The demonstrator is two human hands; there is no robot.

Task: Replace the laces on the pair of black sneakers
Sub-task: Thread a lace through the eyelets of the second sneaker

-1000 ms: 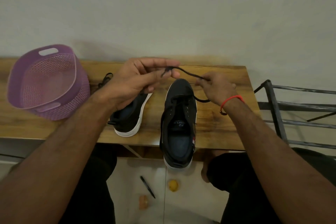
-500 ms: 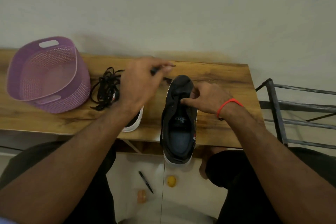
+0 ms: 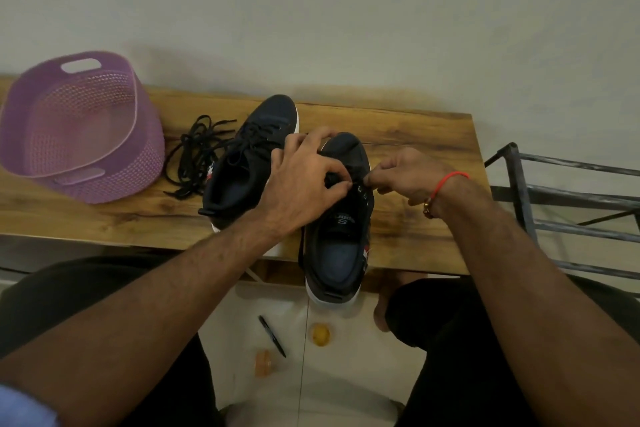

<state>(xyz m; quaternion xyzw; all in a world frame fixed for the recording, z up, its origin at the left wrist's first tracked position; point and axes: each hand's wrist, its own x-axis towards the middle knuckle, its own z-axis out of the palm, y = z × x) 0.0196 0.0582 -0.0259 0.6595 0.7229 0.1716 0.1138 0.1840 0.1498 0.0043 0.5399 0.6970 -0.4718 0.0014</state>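
Observation:
Two black sneakers with white soles stand on a wooden table [image 3: 415,135]. The right sneaker [image 3: 337,246] points away from me, its heel hanging over the near edge. The left sneaker [image 3: 242,163] sits beside it, laced. My left hand [image 3: 304,180] rests over the right sneaker's tongue, fingers pinched on its black lace [image 3: 351,172]. My right hand [image 3: 405,173], with a red thread on the wrist, pinches the lace at the eyelets on the shoe's right side. A loose bundle of black laces [image 3: 194,152] lies left of the sneakers.
A purple plastic basket [image 3: 79,128] lies tilted at the table's left end. A dark metal rack [image 3: 568,204] stands to the right. On the floor below lie a black pen [image 3: 272,336], a yellow round object [image 3: 321,334] and a small orange object [image 3: 263,362].
Both hands came down from holding the lace stretched above the shoe onto the right sneaker's eyelets. The left hand no longer covers the left sneaker, which shows fully.

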